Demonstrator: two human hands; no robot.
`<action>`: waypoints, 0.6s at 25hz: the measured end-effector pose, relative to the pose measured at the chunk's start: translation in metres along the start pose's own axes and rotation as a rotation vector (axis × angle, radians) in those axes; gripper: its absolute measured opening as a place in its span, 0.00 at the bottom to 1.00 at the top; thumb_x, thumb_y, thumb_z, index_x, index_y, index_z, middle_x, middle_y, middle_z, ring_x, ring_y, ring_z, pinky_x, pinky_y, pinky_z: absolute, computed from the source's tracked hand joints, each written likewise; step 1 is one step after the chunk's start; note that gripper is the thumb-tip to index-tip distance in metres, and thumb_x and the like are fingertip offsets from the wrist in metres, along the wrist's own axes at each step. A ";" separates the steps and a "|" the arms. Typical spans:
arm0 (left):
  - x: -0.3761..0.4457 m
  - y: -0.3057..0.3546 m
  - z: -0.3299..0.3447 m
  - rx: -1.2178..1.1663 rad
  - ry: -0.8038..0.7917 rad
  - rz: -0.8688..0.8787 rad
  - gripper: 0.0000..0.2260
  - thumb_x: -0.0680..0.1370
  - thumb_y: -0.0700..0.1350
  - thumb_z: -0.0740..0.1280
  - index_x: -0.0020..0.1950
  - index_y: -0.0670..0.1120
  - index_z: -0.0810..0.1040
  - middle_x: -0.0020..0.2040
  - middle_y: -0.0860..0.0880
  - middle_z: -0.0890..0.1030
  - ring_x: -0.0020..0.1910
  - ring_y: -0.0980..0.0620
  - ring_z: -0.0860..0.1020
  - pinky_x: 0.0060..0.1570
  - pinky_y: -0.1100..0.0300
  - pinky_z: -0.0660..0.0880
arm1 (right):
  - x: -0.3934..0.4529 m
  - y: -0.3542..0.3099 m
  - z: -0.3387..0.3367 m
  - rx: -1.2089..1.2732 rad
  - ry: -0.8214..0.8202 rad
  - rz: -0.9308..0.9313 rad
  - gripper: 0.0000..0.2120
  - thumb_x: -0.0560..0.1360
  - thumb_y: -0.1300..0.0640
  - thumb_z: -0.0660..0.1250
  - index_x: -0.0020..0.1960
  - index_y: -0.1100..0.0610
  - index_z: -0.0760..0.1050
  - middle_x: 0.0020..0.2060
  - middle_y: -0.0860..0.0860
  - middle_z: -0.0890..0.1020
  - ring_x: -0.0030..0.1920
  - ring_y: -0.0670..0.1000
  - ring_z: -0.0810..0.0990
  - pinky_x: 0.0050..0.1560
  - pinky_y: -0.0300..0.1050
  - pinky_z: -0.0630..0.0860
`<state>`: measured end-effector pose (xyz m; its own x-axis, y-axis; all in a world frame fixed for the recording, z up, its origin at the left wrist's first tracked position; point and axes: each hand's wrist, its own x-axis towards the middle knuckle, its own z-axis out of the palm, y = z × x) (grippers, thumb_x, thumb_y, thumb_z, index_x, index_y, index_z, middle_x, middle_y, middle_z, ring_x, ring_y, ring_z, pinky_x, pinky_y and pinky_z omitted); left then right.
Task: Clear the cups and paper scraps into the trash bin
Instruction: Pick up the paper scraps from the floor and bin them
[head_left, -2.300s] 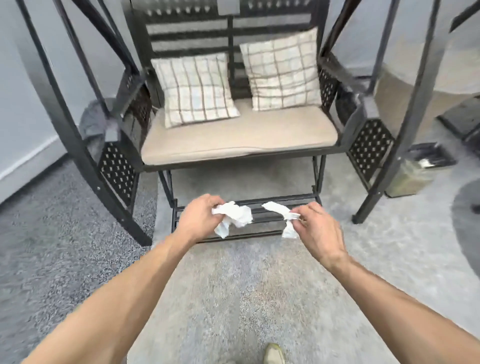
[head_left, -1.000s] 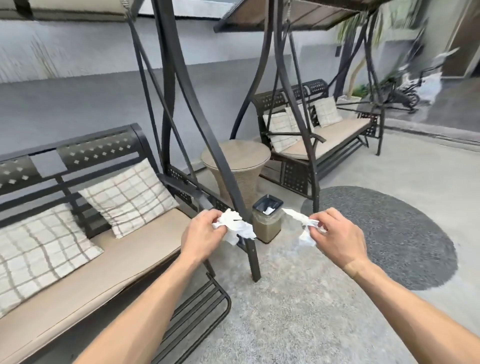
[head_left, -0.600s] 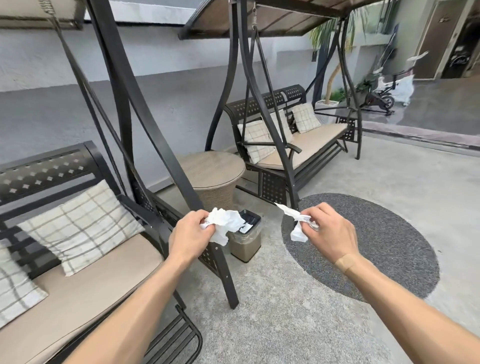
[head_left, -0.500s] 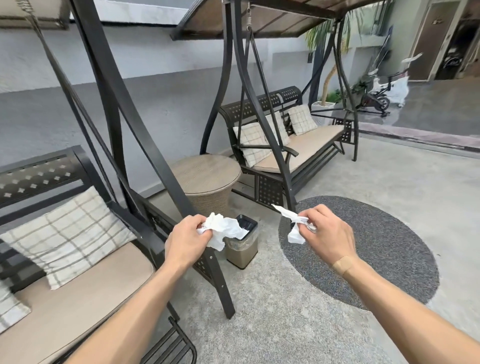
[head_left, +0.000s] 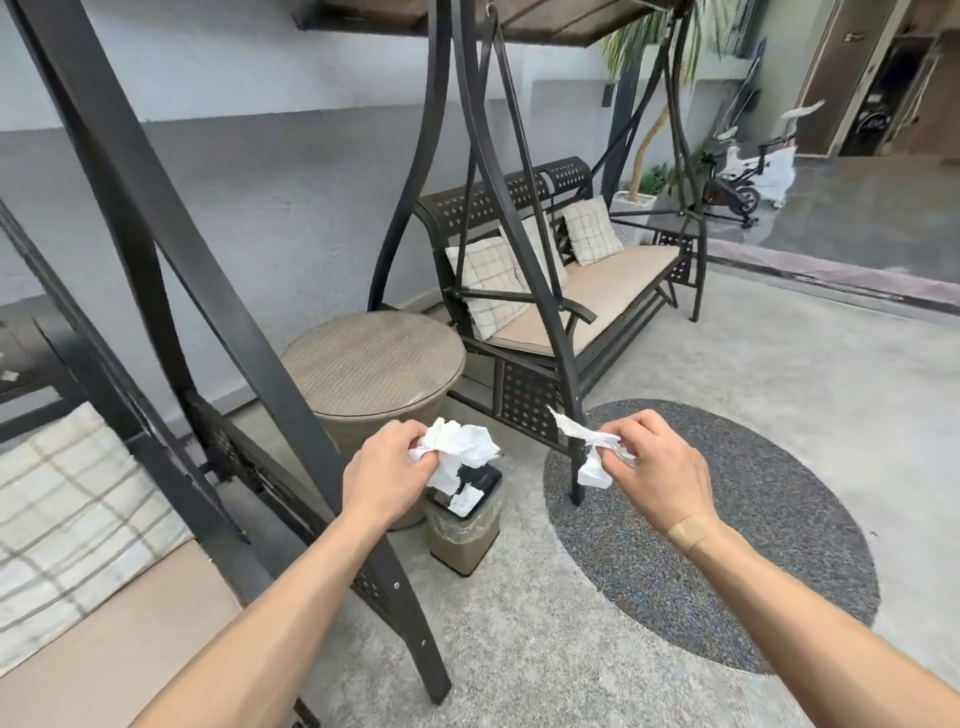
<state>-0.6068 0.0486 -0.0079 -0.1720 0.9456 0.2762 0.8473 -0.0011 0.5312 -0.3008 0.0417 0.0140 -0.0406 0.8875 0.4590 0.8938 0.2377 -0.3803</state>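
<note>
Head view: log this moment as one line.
left hand: grips crumpled white paper scrap | right hand: pinches twisted white paper scrap | small lined trash bin: below left scrap

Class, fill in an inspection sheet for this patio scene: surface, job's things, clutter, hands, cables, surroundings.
Surface: grey carpeted floor, round dark rug.
Job's things: trash bin beside round wicker table; two crumpled paper scraps; no cups seen.
Clutter: nothing seen.
Hands: left hand grips a paper scrap over the bin; right hand pinches another scrap.
Cables: nothing seen.
Surroundings: swing benches with checked pillows, exercise bike.
</note>
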 end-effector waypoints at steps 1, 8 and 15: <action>0.018 -0.003 0.005 -0.005 -0.011 0.002 0.09 0.72 0.53 0.64 0.51 0.58 0.77 0.45 0.58 0.77 0.46 0.52 0.76 0.41 0.55 0.72 | 0.014 0.001 0.011 0.007 -0.009 0.012 0.04 0.72 0.48 0.69 0.47 0.41 0.78 0.44 0.40 0.75 0.34 0.45 0.76 0.32 0.40 0.70; 0.108 -0.015 0.043 -0.014 -0.038 -0.016 0.05 0.72 0.53 0.64 0.47 0.58 0.76 0.42 0.58 0.76 0.44 0.52 0.75 0.38 0.55 0.70 | 0.100 0.009 0.081 0.016 -0.077 -0.004 0.03 0.73 0.46 0.67 0.47 0.41 0.77 0.43 0.39 0.74 0.33 0.42 0.74 0.29 0.36 0.64; 0.205 -0.013 0.099 0.009 -0.040 -0.063 0.01 0.73 0.51 0.65 0.43 0.58 0.75 0.41 0.56 0.76 0.43 0.51 0.75 0.35 0.56 0.67 | 0.202 0.054 0.144 0.071 -0.127 -0.030 0.04 0.74 0.46 0.67 0.49 0.42 0.77 0.45 0.40 0.75 0.36 0.45 0.77 0.35 0.43 0.74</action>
<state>-0.6038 0.2745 -0.0376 -0.2055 0.9558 0.2103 0.8399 0.0619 0.5392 -0.3246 0.2905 -0.0295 -0.1273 0.9210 0.3681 0.8574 0.2888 -0.4261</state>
